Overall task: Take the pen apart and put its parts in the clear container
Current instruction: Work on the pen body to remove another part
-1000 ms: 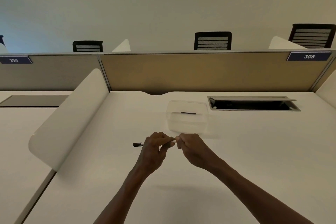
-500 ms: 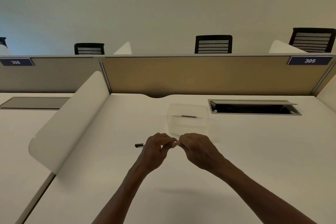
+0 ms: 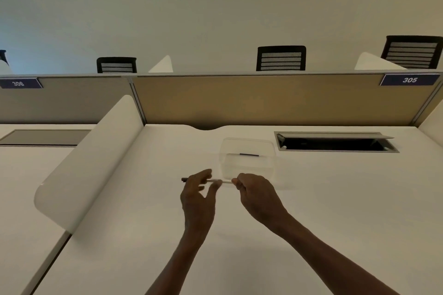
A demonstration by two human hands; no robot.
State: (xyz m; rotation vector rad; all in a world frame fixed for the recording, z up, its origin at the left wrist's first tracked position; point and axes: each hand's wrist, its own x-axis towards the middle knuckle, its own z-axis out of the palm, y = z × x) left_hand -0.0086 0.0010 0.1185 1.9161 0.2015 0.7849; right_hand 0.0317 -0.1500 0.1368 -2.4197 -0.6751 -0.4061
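My left hand (image 3: 199, 193) holds the pen (image 3: 185, 179), whose dark tip sticks out to the left of my fingers. My right hand (image 3: 255, 193) pinches the end of a thin pale refill (image 3: 224, 181) that spans the gap between the hands. Both hands hover over the white desk just in front of the clear container (image 3: 247, 158). A short dark pen part (image 3: 249, 155) lies inside the container near its back wall.
A white curved divider (image 3: 84, 163) rises at the left of the desk. An open cable hatch (image 3: 335, 142) sits at the back right, behind it a tan partition (image 3: 263, 100) with chairs beyond.
My hands have moved apart. The right hand has drawn the pale refill out to the right while the left hand kept the pen body.
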